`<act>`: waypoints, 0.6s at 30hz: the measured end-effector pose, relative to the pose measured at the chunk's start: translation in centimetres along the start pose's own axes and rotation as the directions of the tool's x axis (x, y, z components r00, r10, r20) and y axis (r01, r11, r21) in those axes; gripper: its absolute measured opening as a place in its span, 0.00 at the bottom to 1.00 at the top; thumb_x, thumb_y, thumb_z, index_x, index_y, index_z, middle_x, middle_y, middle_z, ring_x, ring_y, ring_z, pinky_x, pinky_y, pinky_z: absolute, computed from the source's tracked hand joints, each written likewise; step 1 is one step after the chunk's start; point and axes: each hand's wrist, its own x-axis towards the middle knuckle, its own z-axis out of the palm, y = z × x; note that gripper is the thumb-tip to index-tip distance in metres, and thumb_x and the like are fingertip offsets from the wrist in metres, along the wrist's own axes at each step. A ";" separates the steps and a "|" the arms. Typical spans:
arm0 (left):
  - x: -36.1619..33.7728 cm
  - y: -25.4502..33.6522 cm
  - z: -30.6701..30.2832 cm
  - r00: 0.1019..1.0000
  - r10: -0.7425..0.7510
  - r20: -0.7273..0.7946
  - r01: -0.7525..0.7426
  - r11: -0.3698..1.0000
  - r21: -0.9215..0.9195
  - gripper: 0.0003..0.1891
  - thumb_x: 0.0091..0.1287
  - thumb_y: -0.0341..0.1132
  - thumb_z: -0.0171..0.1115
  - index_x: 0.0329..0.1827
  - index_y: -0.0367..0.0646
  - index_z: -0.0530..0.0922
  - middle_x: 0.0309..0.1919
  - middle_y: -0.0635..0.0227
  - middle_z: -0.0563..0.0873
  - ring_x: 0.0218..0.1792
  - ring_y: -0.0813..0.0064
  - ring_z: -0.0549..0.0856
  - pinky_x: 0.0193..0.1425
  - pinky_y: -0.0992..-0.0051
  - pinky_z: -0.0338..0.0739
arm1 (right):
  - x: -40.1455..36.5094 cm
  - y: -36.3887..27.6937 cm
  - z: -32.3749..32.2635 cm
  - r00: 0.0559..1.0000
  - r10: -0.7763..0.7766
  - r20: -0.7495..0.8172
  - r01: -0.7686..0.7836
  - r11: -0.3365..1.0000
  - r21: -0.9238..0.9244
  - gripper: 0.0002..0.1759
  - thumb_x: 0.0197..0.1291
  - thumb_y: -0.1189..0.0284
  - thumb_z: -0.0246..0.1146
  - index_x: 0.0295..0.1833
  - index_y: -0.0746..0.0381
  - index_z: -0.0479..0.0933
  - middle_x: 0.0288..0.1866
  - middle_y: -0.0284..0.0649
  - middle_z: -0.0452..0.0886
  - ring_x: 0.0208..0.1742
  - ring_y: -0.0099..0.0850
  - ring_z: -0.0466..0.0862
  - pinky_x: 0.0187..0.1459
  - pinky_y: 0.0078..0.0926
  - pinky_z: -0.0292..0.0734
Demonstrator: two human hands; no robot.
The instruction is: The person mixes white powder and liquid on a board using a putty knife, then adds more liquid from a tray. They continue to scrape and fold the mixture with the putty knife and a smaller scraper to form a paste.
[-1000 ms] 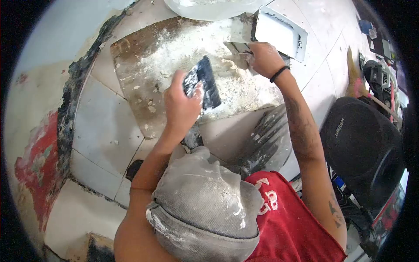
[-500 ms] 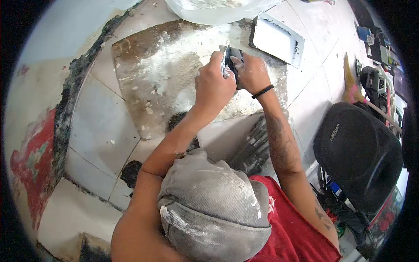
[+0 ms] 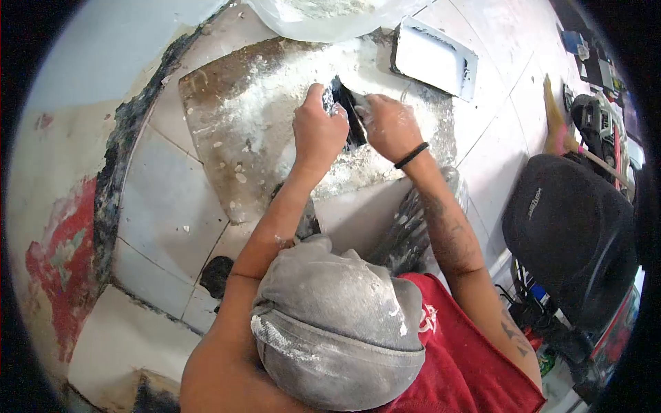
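My left hand (image 3: pixel 320 131) is closed, its thumb and fingers pinching a dark, thin piece (image 3: pixel 336 93) smeared with white. Close on the right, my right hand (image 3: pixel 391 127) grips another dark flat piece (image 3: pixel 357 127) with a pale edge. The two pieces look like scraper blades, but their exact kind is hard to tell. Both hands are over a worn board (image 3: pixel 206 131) coated with white powder and crumbs. A black band (image 3: pixel 412 155) circles my right wrist.
A clear plastic bag (image 3: pixel 323 27) of white powder lies beyond the board. A shallow white tray (image 3: pixel 437 58) overlaps its far right corner. On the right are a black speaker (image 3: pixel 571 224) and a broom (image 3: pixel 556 124). A peeling wall (image 3: pixel 62 241) borders the left.
My hands have drawn apart and shifted a little left. The dark pieces, close together before, now spread with a wider dark gap between my hands. The view has shifted slightly.
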 end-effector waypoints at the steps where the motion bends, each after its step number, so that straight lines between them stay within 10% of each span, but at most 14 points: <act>1: 0.3 -0.2 0.1 0.997 -0.068 0.047 0.066 0.998 0.023 0.15 0.53 0.27 0.62 0.44 0.34 0.74 0.33 0.44 0.83 0.38 0.44 0.83 0.45 0.56 0.75 | -0.1 0.8 -0.6 1.000 -0.009 0.009 0.009 0.999 0.037 0.10 0.55 0.71 0.57 0.39 0.67 0.74 0.36 0.51 0.80 0.39 0.50 0.80 0.41 0.45 0.74; 8: 2.3 -0.2 -2.0 0.990 -0.080 0.119 0.076 0.996 0.035 0.12 0.55 0.30 0.67 0.40 0.37 0.76 0.29 0.53 0.85 0.33 0.57 0.86 0.37 0.64 0.76 | -2.0 4.6 -3.0 0.987 -0.062 -0.147 0.034 0.983 -0.182 0.11 0.52 0.79 0.55 0.42 0.61 0.70 0.40 0.44 0.76 0.44 0.45 0.78 0.41 0.43 0.74; 18: 1.8 2.9 -1.2 0.886 0.347 0.306 -0.415 0.889 0.195 0.07 0.56 0.35 0.62 0.34 0.42 0.82 0.32 0.57 0.83 0.34 0.52 0.82 0.38 0.60 0.76 | -1.2 4.1 1.0 0.829 -0.505 -0.243 0.458 0.860 -0.225 0.09 0.46 0.75 0.59 0.36 0.53 0.76 0.44 0.33 0.75 0.52 0.34 0.74 0.51 0.41 0.66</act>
